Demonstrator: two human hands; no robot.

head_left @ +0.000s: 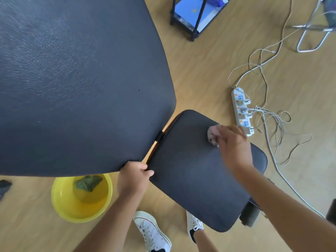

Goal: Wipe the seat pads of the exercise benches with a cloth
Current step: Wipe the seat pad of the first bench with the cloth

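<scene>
The black seat pad (192, 171) of an exercise bench lies low at centre right. The bench's large black back pad (72, 84) rises close to the camera and fills the upper left. My right hand (234, 144) presses a crumpled pinkish cloth (212, 133) onto the far right part of the seat pad; the hand is blurred. My left hand (133, 177) grips the lower corner of the back pad, at the gap between the two pads.
A yellow basin (60, 202) with water and a dark green rag (88, 182) stands on the wooden floor at lower left. A white power strip (241, 110) with tangled white cables (272, 122) lies right of the seat. A dark rack (196, 17) and a chrome frame (312, 31) stand farther off.
</scene>
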